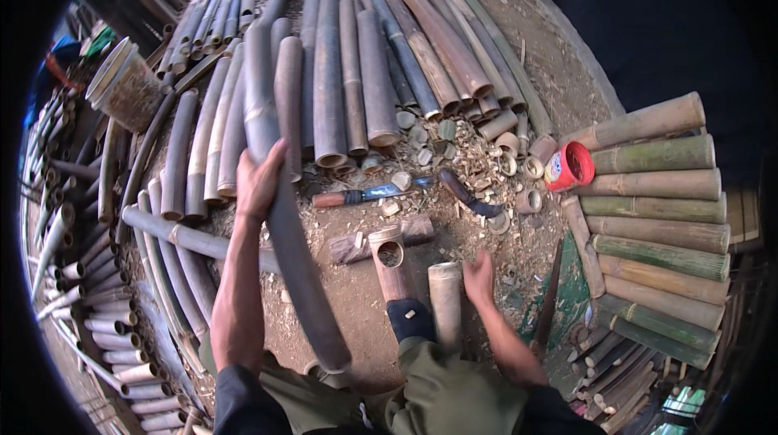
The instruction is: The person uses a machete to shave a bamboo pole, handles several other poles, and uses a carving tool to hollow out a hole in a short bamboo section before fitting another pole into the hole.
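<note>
A long grey-brown bamboo pole (301, 261) runs from the top of the view down toward my lap. My left hand (261, 181) is wrapped round its middle. Close beside a short pale bamboo section (445, 297), which stands near my knee, is my right hand (480, 279). Its fingers are partly hidden and blurred, so I cannot tell whether they touch the section. Just left of that section, an open-topped bamboo piece (393, 273) leans against a short log (350, 249) on the ground. Farther off lie a wooden-handled machete (332, 199) and a dark curved tool (463, 192).
Cut bamboo tubes (328, 70) lie in rows ahead, with more stacked at left. At right, several bamboo lengths (652, 184) fan out beside a red tub (570, 166). A dirty white bucket (126, 87) stands at far left. Wood chips (478, 168) litter the ground.
</note>
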`<control>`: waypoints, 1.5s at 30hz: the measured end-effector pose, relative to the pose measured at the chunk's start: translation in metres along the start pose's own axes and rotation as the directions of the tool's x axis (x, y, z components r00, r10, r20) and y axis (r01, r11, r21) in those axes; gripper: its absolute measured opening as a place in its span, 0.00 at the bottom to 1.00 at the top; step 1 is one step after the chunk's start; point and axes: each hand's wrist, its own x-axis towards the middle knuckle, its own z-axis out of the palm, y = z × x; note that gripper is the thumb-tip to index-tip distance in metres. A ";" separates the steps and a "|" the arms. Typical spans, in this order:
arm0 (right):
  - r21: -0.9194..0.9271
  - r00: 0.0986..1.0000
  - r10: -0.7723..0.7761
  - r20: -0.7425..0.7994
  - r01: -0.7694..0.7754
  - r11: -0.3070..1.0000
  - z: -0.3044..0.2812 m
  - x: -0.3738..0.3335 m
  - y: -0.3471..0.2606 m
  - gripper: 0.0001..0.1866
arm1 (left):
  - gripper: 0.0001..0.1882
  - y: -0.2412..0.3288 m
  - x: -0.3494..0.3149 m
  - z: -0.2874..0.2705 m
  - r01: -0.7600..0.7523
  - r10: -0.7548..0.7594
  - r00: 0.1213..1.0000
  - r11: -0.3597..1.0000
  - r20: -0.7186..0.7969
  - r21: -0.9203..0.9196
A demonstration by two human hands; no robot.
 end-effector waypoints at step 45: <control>-0.415 0.347 0.275 0.897 0.444 0.794 0.153 0.209 -0.139 0.16 | 0.20 -0.251 -0.016 0.275 0.890 -0.666 0.428 0.429 0.610 -0.156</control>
